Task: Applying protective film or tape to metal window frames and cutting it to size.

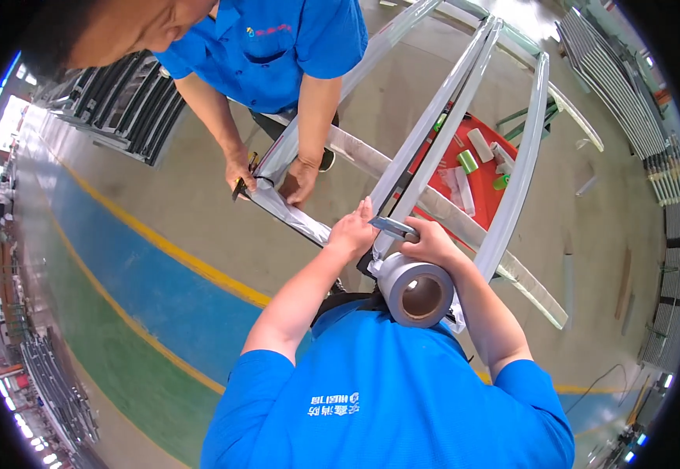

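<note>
My left hand (pixel 352 231) lies on the near corner of a film-covered metal frame (pixel 443 125), fingers stretched along the profile. In my right hand (pixel 431 242) is a grey utility knife (pixel 393 227). Its tip points left toward my left fingers, above the frame. Just below my right hand, a thick roll of protective film (pixel 414 291) with a cardboard core rests against my front. Loose white film (pixel 297 215) covers the short end bar to the left. Across it, a co-worker's hands (pixel 301 181) work at the other corner, one holding a yellow-and-black cutter (pixel 238 187).
Under the frame, a red surface (pixel 477 187) carries film rolls and green tape (pixel 467 162). A pale support beam (pixel 449 213) crosses beneath the profiles. Stacked dark profiles (pixel 125 105) stand at the left, a rack of long bars (pixel 613 74) at the far right. Yellow lines mark the floor.
</note>
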`<state>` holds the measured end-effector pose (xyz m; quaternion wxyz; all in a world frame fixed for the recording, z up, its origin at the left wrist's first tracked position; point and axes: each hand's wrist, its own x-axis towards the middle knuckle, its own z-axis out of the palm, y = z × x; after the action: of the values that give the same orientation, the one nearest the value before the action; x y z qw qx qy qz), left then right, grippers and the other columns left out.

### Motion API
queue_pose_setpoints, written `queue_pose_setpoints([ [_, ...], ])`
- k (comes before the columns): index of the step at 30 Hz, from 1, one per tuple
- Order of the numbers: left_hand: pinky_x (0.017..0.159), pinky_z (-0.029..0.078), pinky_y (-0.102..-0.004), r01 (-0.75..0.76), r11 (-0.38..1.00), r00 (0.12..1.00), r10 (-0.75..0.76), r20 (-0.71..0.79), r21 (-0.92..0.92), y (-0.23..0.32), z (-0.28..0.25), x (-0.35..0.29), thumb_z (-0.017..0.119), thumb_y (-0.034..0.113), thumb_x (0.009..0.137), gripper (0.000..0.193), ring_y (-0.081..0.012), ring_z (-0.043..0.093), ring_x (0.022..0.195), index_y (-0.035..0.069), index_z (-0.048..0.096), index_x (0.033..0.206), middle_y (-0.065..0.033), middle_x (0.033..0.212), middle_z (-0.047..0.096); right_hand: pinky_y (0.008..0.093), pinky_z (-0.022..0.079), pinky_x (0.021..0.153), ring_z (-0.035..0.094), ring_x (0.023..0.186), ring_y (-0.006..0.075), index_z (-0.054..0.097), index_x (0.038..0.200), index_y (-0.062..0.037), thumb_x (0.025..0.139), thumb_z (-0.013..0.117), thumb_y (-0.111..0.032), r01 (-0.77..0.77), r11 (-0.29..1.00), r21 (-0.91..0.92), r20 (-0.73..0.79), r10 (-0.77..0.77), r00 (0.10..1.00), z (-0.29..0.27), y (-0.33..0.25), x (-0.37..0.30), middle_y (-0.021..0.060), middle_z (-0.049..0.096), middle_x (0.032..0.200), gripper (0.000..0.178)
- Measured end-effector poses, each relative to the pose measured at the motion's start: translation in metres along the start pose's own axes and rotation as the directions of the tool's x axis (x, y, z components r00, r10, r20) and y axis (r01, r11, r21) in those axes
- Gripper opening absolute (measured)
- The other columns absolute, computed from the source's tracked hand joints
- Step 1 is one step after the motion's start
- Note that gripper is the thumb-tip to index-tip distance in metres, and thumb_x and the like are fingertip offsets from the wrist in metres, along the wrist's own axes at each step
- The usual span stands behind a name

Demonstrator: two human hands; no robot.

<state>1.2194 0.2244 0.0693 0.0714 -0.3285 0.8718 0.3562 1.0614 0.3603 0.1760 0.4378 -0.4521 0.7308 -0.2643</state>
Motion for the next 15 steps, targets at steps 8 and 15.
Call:
queue_pose_setpoints([
  [8,0.116,0.017,-0.0505,-0.182,0.848,0.959,0.265,-0.1,0.498,-0.042,0.004,-0.092,0.038,0.055,0.095,0.08,-0.035,0.038,0.135,-0.001,0.022,0.149,-0.0187,0.155,0.026,0.0394,0.05,0.073,0.065,0.076,0.0314,0.063,0.101,-0.0037,0.071,0.067,-0.021,0.011,1.0,-0.017,0.002,-0.011,1.0,-0.005,0.003,-0.001,0.0189,0.065,0.078,0.035],
  [15,0.116,0.018,-0.0507,-0.131,0.863,0.898,0.312,-0.311,0.487,-0.068,-0.018,-0.1,0.052,0.049,0.092,0.087,-0.0382,0.029,0.139,-0.003,0.014,0.15,-0.0226,0.157,0.015,0.0388,0.05,0.072,0.063,0.074,0.0293,0.063,0.097,-0.0031,0.07,0.066,-0.02,0.017,1.0,-0.012,-0.002,-0.017,1.0,-0.005,0.004,-0.004,0.0184,0.063,0.077,0.032],
])
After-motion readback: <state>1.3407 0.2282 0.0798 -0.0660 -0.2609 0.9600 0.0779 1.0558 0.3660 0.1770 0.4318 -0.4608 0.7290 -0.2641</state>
